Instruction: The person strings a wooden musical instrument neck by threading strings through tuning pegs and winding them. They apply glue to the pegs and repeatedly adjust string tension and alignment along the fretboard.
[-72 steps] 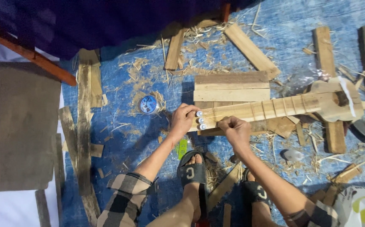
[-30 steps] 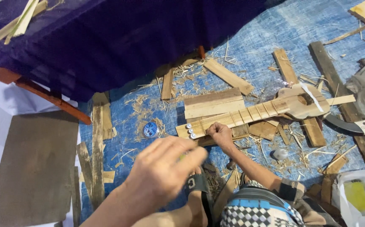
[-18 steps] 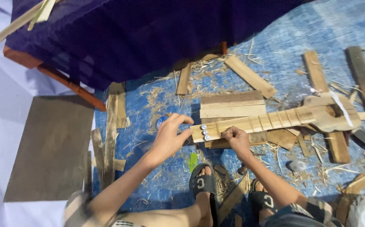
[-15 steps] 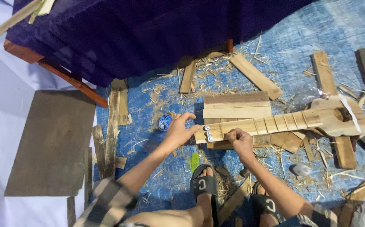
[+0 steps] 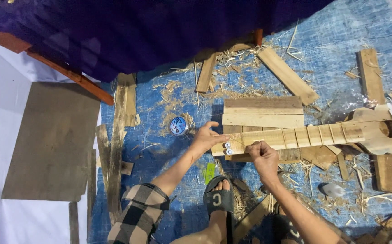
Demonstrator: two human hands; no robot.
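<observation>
A small wooden guitar (image 5: pixel 322 135) lies flat across the right middle of the frame, and its body runs off the right edge. The left hand (image 5: pixel 207 138) sits at the end of the guitar's neck, fingers spread a little, thumb and finger tips touching the wood beside two small round knobs (image 5: pixel 227 148). The right hand (image 5: pixel 262 156) is curled just below the neck, fingers pressed together as if pinching something thin; what it pinches cannot be told.

Two flat boards (image 5: pixel 263 113) lie just above the neck, touching it. A little round tin (image 5: pixel 178 125) stands near the left hand, a bit apart. Long wood strips (image 5: pixel 114 149) lie at the left. More planks (image 5: pixel 286 74) lie above and at the right. A foot in a black sandal (image 5: pixel 219 201) rests below the hands.

Everything sits on a blue mat (image 5: pixel 160 158) full of wood chips. A dark purple cloth (image 5: pixel 150 31) hangs across the top. A grey board (image 5: pixel 53 140) lies at the left.
</observation>
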